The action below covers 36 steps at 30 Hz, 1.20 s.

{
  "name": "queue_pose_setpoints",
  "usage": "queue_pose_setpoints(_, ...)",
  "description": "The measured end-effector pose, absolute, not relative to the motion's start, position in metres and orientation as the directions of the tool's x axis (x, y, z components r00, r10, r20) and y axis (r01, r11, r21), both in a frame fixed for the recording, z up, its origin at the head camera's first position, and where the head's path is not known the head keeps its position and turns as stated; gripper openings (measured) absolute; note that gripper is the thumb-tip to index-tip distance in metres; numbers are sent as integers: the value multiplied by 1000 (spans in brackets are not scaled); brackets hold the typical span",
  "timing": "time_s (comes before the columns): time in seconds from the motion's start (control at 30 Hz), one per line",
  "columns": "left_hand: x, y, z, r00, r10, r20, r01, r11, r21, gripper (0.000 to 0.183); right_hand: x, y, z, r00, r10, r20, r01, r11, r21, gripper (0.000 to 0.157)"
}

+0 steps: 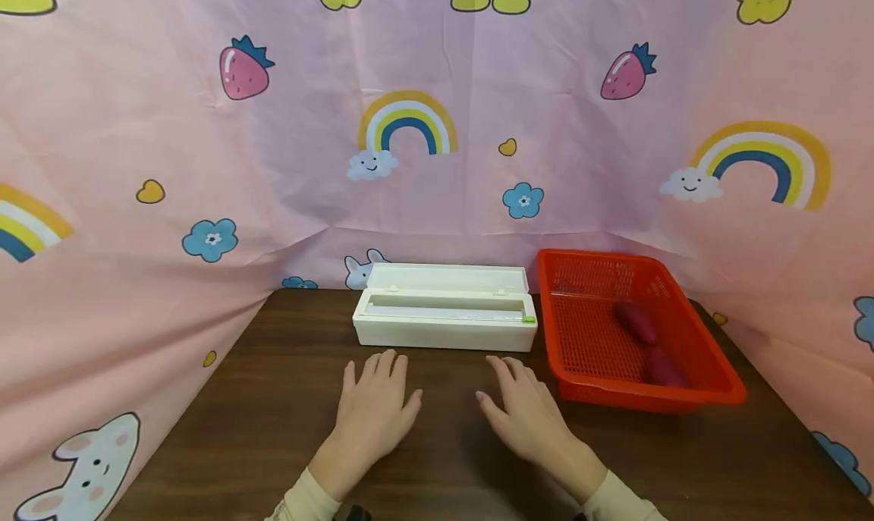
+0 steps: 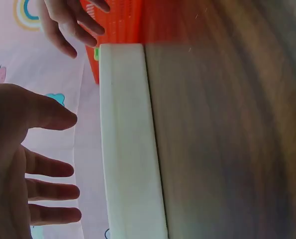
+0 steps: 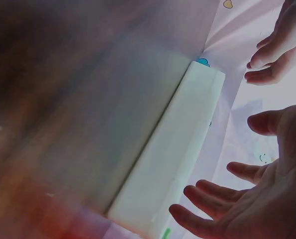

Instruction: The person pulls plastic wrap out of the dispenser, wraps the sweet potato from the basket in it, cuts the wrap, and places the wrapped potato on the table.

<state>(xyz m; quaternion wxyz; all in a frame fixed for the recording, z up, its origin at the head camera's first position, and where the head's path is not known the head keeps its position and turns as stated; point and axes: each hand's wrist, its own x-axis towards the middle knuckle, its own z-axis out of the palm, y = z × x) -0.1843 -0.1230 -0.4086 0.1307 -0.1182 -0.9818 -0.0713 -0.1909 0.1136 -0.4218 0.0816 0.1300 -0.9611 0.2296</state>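
Observation:
A long white cling film dispenser box stands at the back of the dark wooden table, its hinged lid raised. Through the opening a pale roll shows, and a small green slider sits at the right end. My left hand hovers before the box's left part, fingers spread and holding nothing. Before its right part is my right hand, fingers loosely bent, also holding nothing. Both wrist views show the hands apart from the box's front face.
To the right of the box stands a red plastic basket with two purple sweet potatoes, one farther back and one nearer. A pink patterned cloth hangs behind the table and along its sides.

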Motion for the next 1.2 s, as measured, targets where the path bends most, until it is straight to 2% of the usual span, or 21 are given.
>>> queue_pose_setpoints(0.2,-206,-134,-401,-930,227,290,265,959,101,56,-208,117,-406,-938,-222,266,-318,854,-411,58)
queue_pose_setpoints(0.47,-256,-162,-397,-930,269,250,317,931,181,55,-243,137,-366,-890,-312,333,-392,897,-204,42)
queue_pose_setpoints(0.6,-276,-174,-397,-921,316,228,359,915,182,54,-263,145,-349,-910,-361,204,-397,901,-177,42)
queue_pose_setpoints(0.73,-291,-181,-400,-907,361,219,398,904,156,53,-287,145,-346,-916,-402,15,-394,889,-234,48)
queue_pose_setpoints(0.87,-299,-185,-405,-916,362,171,387,909,153,56,-307,139,-355,-889,-442,-119,-397,874,-280,53)
queue_pose_setpoints(1.07,-308,-188,-414,-926,355,126,371,916,149,60,-320,131,-371,-881,-449,-150,-401,876,-268,35)
queue_pose_setpoints(1.2,-312,-191,-415,-931,348,111,361,923,133,62,-321,128,-374,-894,-421,-152,-375,890,-258,43)
